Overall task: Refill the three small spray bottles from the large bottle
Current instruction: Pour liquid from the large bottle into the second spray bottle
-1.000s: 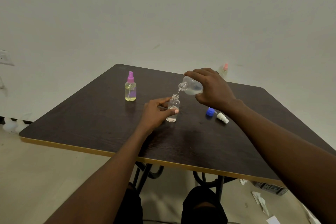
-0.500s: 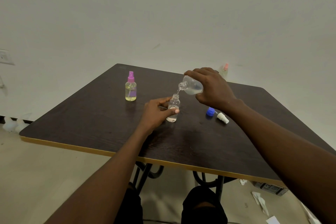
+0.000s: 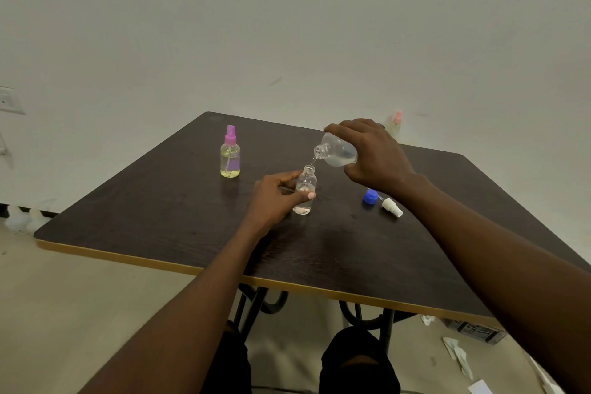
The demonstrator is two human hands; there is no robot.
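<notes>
My left hand [image 3: 274, 199] grips an uncapped small clear bottle [image 3: 305, 184] that stands upright on the dark table [image 3: 160, 211]. My right hand [image 3: 374, 155] holds the large clear bottle [image 3: 337, 152] tipped to the left, its open neck just above the small bottle's mouth, and a thin stream runs between them. A little liquid lies in the small bottle's bottom. A small spray bottle with a purple top [image 3: 230, 153] stands at the back left, holding yellowish liquid. Another with a pink top [image 3: 395, 125] shows partly behind my right hand.
A blue cap [image 3: 370, 196] and a white spray head [image 3: 392, 207] lie on the table under my right forearm. Paper scraps and a small box [image 3: 473, 328] are on the floor at the lower right. The table's front edge has a yellow trim.
Both hands stay where they were while the pouring goes on. The large bottle sits very slightly higher than a second ago.
</notes>
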